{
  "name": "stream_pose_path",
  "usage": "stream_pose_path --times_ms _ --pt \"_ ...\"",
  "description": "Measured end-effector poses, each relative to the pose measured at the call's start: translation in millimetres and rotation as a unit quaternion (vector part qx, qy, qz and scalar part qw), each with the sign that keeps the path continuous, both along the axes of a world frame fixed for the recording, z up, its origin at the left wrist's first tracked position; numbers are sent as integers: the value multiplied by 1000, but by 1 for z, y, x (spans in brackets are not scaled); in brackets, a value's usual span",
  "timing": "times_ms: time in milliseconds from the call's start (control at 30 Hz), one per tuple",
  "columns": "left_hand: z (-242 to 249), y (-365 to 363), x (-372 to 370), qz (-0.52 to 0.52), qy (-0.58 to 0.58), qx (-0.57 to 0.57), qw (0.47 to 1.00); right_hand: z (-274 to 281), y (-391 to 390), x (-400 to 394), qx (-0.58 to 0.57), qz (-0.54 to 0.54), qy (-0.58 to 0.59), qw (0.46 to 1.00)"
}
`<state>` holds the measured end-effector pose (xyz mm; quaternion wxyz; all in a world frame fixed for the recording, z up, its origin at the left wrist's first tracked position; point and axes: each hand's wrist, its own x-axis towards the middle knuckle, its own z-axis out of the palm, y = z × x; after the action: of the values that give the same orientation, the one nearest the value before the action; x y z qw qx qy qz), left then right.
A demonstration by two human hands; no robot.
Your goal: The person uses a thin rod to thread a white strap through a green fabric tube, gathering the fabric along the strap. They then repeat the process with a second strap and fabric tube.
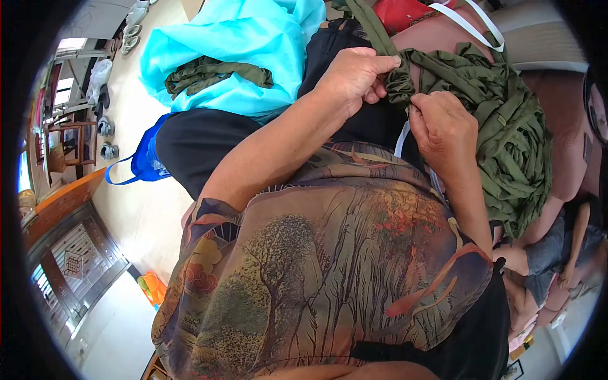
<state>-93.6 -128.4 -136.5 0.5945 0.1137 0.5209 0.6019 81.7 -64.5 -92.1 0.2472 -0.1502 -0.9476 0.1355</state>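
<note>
Over my lap, my left hand (358, 76) pinches a dark green fabric strip (400, 85) between thumb and fingers. The strip is gathered into ruffles just below the thumb. Close beside it, my right hand (446, 126) is closed with thumb and forefinger at the lower end of the gathered part. A flat length of the strip runs up and away past my left thumb. To the right lies a large tangled heap of the same green fabric (513, 139). Whether a small tool is inside either hand is hidden.
On the left, a turquoise bag (221, 44) holds more gathered green fabric (215, 76). A blue bag (149, 155) stands by my knee. Shoes (107, 139) are on the floor further left. A red bag with white handles (405, 14) is at the top; another person (551, 253) sits at right.
</note>
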Motion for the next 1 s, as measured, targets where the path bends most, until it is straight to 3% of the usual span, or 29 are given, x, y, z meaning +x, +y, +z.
stream_pose_path --times_ms 267,367,400,533,600,733,833,933,967,1000 --pt "-1 5 -12 55 11 8 998 -4 -3 21 -4 23 -8 1000" --pt "-13 13 -44 125 -9 25 992 -14 -11 38 -34 22 -4 999" --pt "-11 12 -57 113 -45 57 991 -20 -14 49 -64 22 -11 998" --pt "-3 5 -51 122 2 61 991 -22 -14 85 -216 18 -58 974" --pt "-4 2 -41 107 27 56 992 -15 -10 90 -295 -2 -97 950" --pt "-2 -1 -10 52 71 36 995 -1 -1 66 -284 -98 -21 953" --pt "2 -5 17 38 45 26 998 -2 -11 27 -418 -109 59 900" --pt "-2 -16 34 6 17 22 1000 1 -19 14 -432 -90 -56 896" --pt "0 -20 38 -5 10 1 1000 -11 -22 16 -452 -96 6 887" --pt "2 -22 38 -31 16 -15 999 -17 -21 21 -452 -105 -8 886"
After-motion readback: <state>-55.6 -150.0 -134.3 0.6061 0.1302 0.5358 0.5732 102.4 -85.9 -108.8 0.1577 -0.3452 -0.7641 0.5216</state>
